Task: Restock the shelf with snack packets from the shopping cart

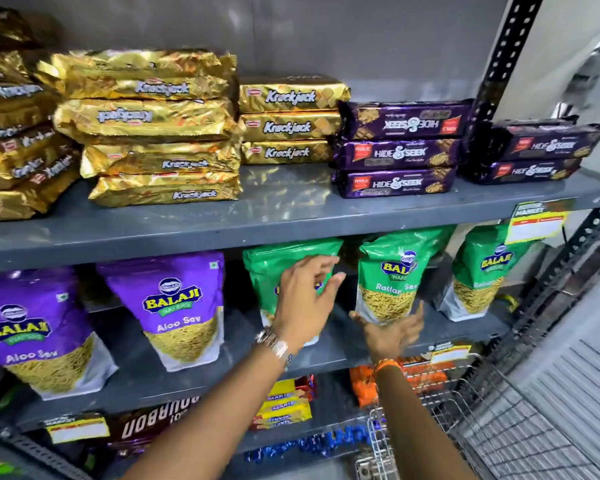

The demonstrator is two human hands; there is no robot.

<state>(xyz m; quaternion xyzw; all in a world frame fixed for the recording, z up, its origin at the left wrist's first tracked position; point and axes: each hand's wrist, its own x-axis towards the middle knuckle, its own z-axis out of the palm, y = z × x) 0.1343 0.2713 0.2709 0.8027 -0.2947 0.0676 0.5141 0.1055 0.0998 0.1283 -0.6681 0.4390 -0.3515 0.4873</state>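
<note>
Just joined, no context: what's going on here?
A person is restocking a shop shelf. The left hand rests open against a green snack bag standing on the middle shelf. The right hand is open too, just below the next green bag, gripping nothing. The wire cart is at the lower right; its contents can't be seen.

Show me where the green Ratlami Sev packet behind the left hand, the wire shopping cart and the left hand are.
green Ratlami Sev packet (274,261): head view, upper front.
wire shopping cart (520,434): head view, mesh wall.
left hand (303,303): head view, back.

Green packet (284,268) label behind left hand (305,299); both hands' fingers (323,268) motion-blurred.
</note>
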